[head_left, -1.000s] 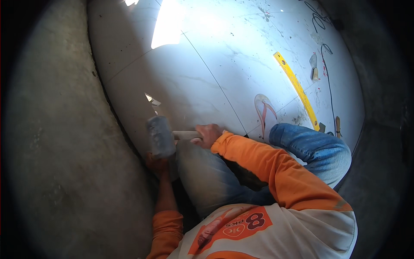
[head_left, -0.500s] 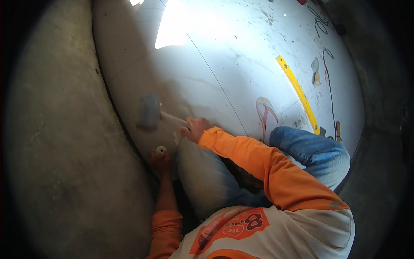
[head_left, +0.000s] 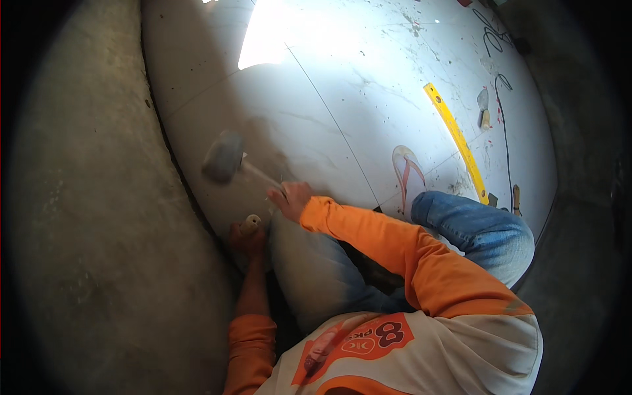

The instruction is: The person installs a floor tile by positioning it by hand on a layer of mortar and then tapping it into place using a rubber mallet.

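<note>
My right hand [head_left: 293, 199] is wrapped round the pale handle of a mallet [head_left: 226, 157] with a thick dark grey head. The head hangs over the floor tiles, close to the wall's foot, and is a little blurred. Lower down, beside my knee, my left hand [head_left: 246, 241] grips a tool with a pale, round-ended handle [head_left: 250, 225]. A small hole shows in the end of that handle. The tool's other end is hidden below my hand, so its kind does not show.
A rough grey wall [head_left: 99, 197] rises along the left. Pale marbled tiles [head_left: 316, 131] cover the floor. On the right lie a yellow spirit level [head_left: 457, 141], a flip-flop [head_left: 408, 178], a small trowel [head_left: 484, 108] and a black cable [head_left: 505, 138]. Bright light falls across the far tiles.
The mallet head has tilted and shifted slightly up and left. My right hand has moved slightly left, and the handle in my left hand has tipped a little to the right.
</note>
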`<state>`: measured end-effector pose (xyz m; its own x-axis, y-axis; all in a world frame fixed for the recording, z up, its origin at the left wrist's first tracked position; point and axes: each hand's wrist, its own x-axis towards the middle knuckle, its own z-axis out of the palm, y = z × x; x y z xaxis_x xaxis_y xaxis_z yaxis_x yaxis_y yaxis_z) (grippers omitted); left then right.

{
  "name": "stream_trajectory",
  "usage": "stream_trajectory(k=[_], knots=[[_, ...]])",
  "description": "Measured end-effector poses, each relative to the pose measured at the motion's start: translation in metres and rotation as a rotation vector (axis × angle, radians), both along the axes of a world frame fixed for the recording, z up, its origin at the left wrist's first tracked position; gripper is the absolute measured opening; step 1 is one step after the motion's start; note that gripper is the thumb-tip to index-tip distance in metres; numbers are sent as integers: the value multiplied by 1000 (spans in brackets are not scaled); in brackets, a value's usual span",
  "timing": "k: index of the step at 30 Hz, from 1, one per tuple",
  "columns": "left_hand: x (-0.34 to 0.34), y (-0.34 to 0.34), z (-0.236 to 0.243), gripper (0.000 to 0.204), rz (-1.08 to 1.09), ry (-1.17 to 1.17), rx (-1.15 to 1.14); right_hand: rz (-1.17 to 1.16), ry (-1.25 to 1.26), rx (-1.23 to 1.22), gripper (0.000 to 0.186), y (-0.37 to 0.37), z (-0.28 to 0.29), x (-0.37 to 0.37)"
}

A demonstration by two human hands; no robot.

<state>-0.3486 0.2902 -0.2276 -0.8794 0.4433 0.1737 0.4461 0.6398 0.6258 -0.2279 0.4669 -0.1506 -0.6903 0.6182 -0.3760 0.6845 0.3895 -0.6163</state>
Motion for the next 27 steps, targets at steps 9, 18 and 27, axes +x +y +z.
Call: stream_trajectory(k=[9, 18, 27], knots=[[-2, -11, -2, 29, -35, 50, 70, 50, -59, 25, 73, 17, 18, -6], [7, -2, -12, 28, 3, 26, 0, 354, -318, 99, 64, 34, -53, 46], [-26, -25, 33, 32, 138, -92, 308, -192, -452, -123, 85, 24, -39, 36]])
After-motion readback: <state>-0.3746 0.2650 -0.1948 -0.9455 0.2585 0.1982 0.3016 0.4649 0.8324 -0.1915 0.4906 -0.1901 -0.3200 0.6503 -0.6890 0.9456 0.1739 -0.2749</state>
